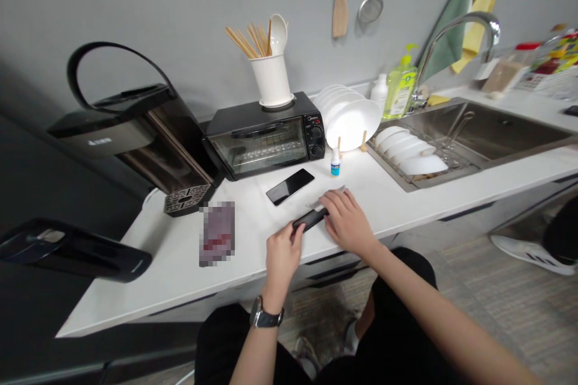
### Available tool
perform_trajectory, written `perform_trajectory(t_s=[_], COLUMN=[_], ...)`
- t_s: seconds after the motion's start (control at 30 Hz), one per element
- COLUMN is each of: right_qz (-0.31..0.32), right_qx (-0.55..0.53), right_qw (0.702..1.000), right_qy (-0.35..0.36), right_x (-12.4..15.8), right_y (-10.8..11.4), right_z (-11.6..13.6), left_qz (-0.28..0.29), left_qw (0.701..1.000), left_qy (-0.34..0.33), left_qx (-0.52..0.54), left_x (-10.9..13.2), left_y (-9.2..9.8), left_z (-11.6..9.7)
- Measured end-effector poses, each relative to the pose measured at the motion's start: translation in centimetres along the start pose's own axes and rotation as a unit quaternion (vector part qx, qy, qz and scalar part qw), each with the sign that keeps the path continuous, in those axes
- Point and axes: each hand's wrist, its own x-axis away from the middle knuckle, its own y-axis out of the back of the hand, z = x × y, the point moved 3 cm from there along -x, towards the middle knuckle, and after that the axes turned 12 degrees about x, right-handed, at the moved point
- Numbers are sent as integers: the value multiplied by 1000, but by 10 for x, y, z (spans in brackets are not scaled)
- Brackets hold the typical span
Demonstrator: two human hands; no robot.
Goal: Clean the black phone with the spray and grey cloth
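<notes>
A knife with a black handle [310, 219] lies slantwise just over the white counter, between my two hands. My left hand [283, 252], a watch on its wrist, pinches the butt end of the handle. Over the blade, close to where it meets the handle, my right hand [344, 216] is closed with its fingers bent; they hide most of the blade, and a bit of pale metal shows past them. Behind the knife a black smartphone [290, 186] lies flat. A small white bottle with a blue label [335, 167] stands upright beyond my right hand.
A toaster oven [266, 141] carries a white utensil holder [271, 79]. Left are a water dispenser [153, 138], a dark appliance [76, 251] and a blurred-out packet [217, 234]. White plates [350, 123] stand beside the sink [510, 132]. Another person's shoe [533, 254] shows at right.
</notes>
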Motion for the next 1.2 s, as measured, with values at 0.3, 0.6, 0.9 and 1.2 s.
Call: perform_trajectory(t_s=[0.3, 0.6, 0.9, 1.2], right_qz=[0, 2, 27, 26], right_qx=[-43, 13, -63, 18], right_qw=[998, 995, 997, 995], right_qy=[-46, -94, 38, -92], right_x=[1, -6, -5, -16], right_y=[-3, 0, -3, 1], right_z=[69, -5, 92, -4], left_qz=[-5, -18, -9, -19], left_qw=[1000, 1000, 999, 1000], left_qy=[-9, 3, 6, -3], left_qx=[5, -6, -43, 1], left_x=[1, 0, 0, -2], left_y=[-1, -1, 8, 1], left_z=[-4, -1, 3, -3])
